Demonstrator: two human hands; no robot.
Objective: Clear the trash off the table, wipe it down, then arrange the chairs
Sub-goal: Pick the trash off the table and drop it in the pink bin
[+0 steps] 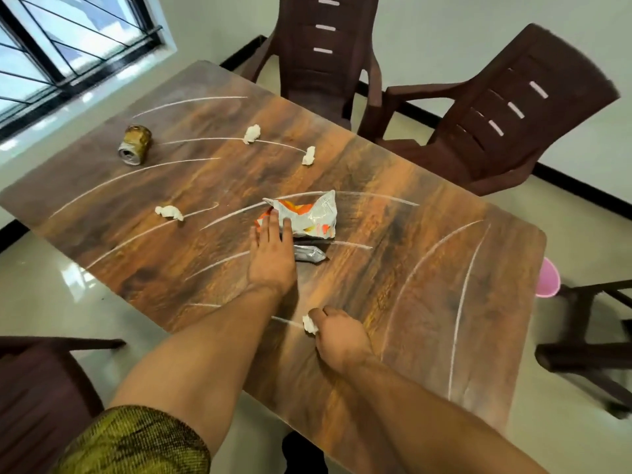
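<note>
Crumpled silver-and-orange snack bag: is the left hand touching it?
Touching. The head view shows the left hand laying straight fingers over the near-left edge of the crumpled silver-and-orange snack bag.

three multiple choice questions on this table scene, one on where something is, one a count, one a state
1. Where on the table does the crushed can lie?
A. at the far left end, toward the window
B. at the near right corner
C. on a chair seat

2. How many crumpled paper balls lie loose on the table, held by no hand?
A. one
B. three
C. five

3. What is the right hand doing?
A. lying flat and empty
B. pinching a paper ball
C. hanging below the table edge

Answers:
1 A, the can lies on its side at the end nearest the window.
2 B, two lie past the middle and a third lies further left.
3 B, its fingers curl round a white paper ball near the front edge.
</note>
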